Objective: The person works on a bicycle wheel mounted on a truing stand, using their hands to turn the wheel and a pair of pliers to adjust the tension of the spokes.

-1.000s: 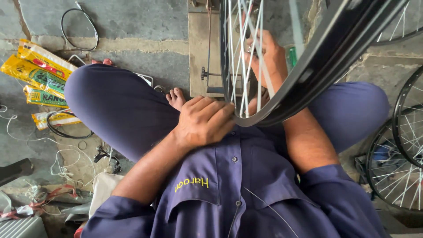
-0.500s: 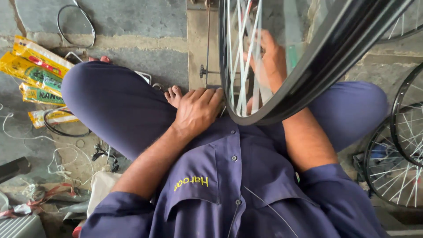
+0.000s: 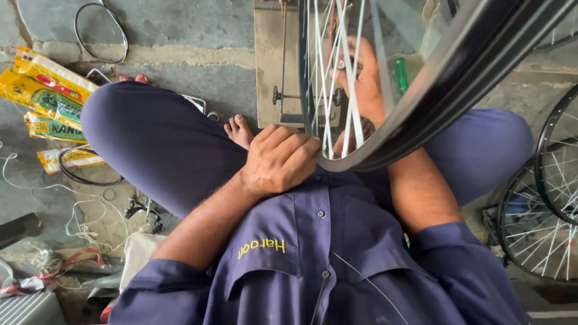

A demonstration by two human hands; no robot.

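Hands at a bicycle rim, seated on the floor

The left hand (image 3: 282, 159) is curled against the rim (image 3: 421, 108) edge; the right hand (image 3: 361, 81), behind the spokes (image 3: 337, 78), pinches a small part. Best to brace the rim steady and turn gently. Yellow packets (image 3: 45, 90) with red and green print lie far left on the floor (image 3: 180, 24).
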